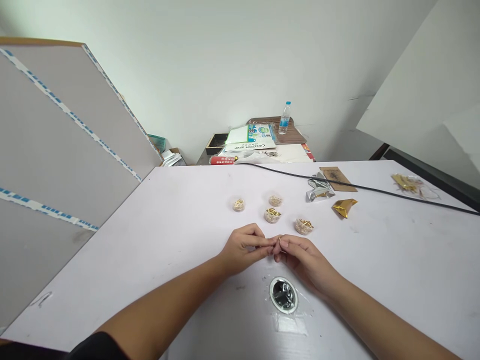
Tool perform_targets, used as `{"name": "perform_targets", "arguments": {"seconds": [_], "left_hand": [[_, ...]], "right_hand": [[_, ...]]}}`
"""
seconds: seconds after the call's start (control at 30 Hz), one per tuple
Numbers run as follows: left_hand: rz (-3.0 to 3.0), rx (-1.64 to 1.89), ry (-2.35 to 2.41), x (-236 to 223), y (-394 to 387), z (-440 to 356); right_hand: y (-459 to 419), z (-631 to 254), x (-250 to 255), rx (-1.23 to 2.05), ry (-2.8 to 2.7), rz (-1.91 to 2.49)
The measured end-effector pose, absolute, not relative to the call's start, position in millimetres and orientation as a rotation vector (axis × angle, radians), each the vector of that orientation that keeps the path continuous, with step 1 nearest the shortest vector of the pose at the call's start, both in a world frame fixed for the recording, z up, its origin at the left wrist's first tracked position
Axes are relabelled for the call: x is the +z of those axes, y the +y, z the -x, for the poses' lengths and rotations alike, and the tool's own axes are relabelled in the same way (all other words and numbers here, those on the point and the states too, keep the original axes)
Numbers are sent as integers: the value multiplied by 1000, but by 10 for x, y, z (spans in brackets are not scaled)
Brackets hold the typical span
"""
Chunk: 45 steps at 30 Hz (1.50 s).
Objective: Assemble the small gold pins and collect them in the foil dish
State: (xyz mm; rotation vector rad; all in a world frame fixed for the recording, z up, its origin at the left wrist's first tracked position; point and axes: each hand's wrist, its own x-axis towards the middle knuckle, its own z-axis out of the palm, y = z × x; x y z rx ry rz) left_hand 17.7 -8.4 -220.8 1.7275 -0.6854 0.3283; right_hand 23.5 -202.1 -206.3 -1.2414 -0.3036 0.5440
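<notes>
Head view: right hand (304, 256) pinches tiny gold-toned piece (279, 239) near centre of frame; left hand (240, 251) meets it at fingertips, whether gripping, cannot tell. Piece probably light, thin, stiff, easily dropped; best held by ends, fingertips only. Small cup (272, 219) just above.

Soft light on your white tabletop (180, 210)

You get bright, diffuse light (its source is out of view), with a faint grey shadow nearer you than your left hand (242, 251). Highlights glint on the gold foil pouch (343, 207); wide-angle distortion stretches the edges.
</notes>
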Motion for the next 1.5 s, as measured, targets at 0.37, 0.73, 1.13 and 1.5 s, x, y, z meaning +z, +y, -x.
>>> {"name": "perform_targets", "arguments": {"seconds": [0.37,0.73,1.13,1.5], "left_hand": [[-1876,437,-732,-2223,-86,-182],[-2042,563,-818,-2229,-99,-171],[-2137,638,-911,-2204,-72,-159],[-1819,199,-451,-2164,-31,-224]], "right_hand": [[-2029,-261,-2026,484,-356,1471],[-2026,-273,-2045,433,-339,1677],[-2021,-274,-2026,397,-313,1684],[-2105,-285,-2064,250,-653,1859]]}}
